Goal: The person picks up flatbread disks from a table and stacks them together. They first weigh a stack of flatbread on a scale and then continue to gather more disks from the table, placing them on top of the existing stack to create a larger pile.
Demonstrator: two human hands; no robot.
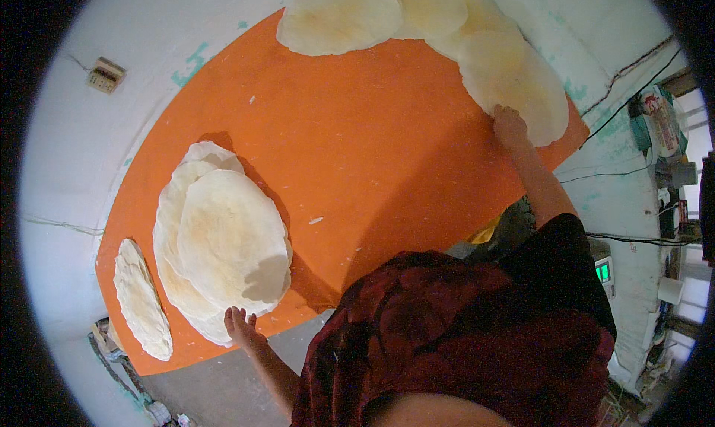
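Several thin, round, pale flatbreads lie on an orange tabletop (346,136). With bent fingers, my right hand (509,126) grips the near edge of a large flatbread (519,86) at the far right. My left hand (241,325) is at the near edge of a loose pile of flatbreads (229,231) on the left, its fingers apart and touching or almost touching the rim. The pile's lower breads are mostly hidden. Farther left is a narrow, folded-looking bundle of flatbread (142,304).
Overlapping flatbreads (341,16) line the table's far edge beside a white wall (61,164) with peeling paint. A small beige box (105,75) is fixed to the wall. Dark cables (631,95) run along the right. A device with a lit green display (602,272) stands beyond my right sleeve.
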